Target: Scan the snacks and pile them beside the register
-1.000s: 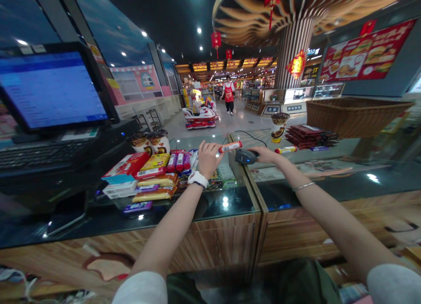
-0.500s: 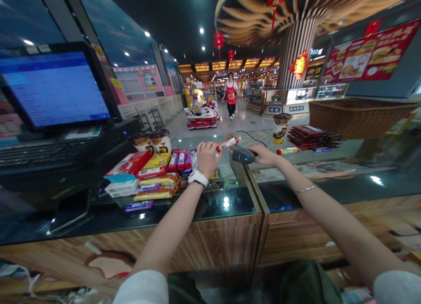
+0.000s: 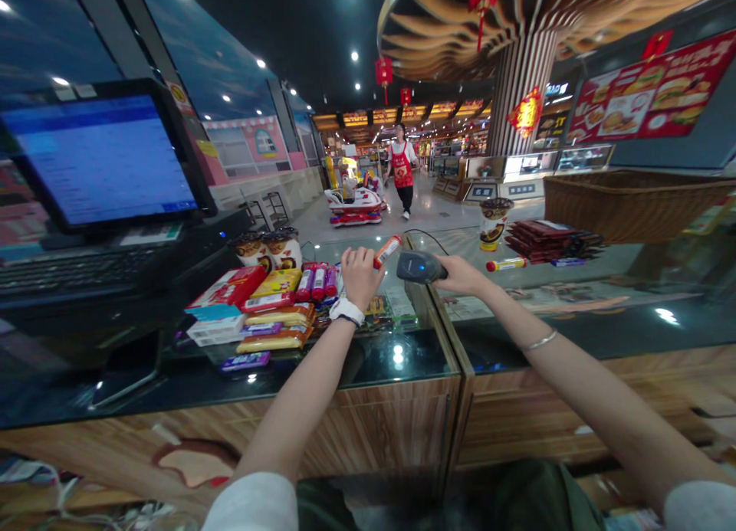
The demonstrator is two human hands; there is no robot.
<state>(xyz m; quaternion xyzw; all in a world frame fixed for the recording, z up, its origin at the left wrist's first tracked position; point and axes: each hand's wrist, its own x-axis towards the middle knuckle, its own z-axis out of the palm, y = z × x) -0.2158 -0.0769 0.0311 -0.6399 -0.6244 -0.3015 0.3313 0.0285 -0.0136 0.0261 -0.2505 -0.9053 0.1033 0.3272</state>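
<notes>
My left hand (image 3: 360, 276) is closed on a red candy roll (image 3: 387, 251) with a pale label, its far end tipped up to the right. A grey barcode scanner (image 3: 418, 267) is in my right hand (image 3: 461, 276), its head turned toward the roll and a blue light lit on top. Roll and scanner are close but apart, above the glass counter. Beneath and left of my left hand lie purple-and-red candy rolls (image 3: 318, 283), a yellow packet (image 3: 277, 281), a red box (image 3: 233, 287) and yellow-brown snack packs (image 3: 279, 338).
At left stand a monitor (image 3: 103, 155) and a keyboard (image 3: 63, 261); a phone (image 3: 127, 368) lies near the edge. To the right are a cup (image 3: 494, 224), dark red packets (image 3: 543, 240), another roll (image 3: 507, 264) and a wicker basket (image 3: 626, 205). A person in a red apron (image 3: 401, 167) walks beyond the counter.
The candy roll has tilted up more steeply and shifted left. My right hand has brought the scanner slightly left, nearer my left hand. The person in the apron has come closer.
</notes>
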